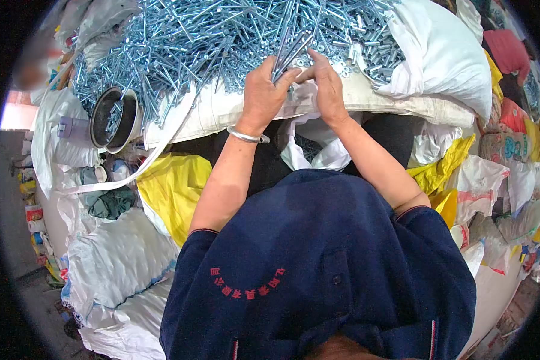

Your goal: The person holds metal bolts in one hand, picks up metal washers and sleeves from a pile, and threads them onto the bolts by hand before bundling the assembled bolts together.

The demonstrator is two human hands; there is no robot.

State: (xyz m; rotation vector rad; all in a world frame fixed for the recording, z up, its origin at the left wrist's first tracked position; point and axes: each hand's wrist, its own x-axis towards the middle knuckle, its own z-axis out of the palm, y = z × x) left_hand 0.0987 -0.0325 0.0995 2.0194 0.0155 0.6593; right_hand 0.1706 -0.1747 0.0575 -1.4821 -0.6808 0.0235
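Long shiny bolts (294, 53) stand up in a small bunch between my two hands. My left hand (264, 93), with a silver bangle at the wrist, is closed around their lower ends. My right hand (326, 87) is curved beside the bunch, its fingertips close to the bolts; whether it grips any of them is unclear. Just beyond both hands lies a large heap of loose bolts (186, 45), with small washers or nuts scattered along its near edge. Below the hands, between my knees, a white bag (336, 155) hangs with its mouth open and some metal pieces inside.
A dark-lined bowl (129, 120) holding a few bolts leans at the left. At the right of the heap are short metal sleeves (381, 57) and a full white sack (447, 57). Yellow sacks (177, 186) lie beside me. A person in red (507, 51) is at the far right.
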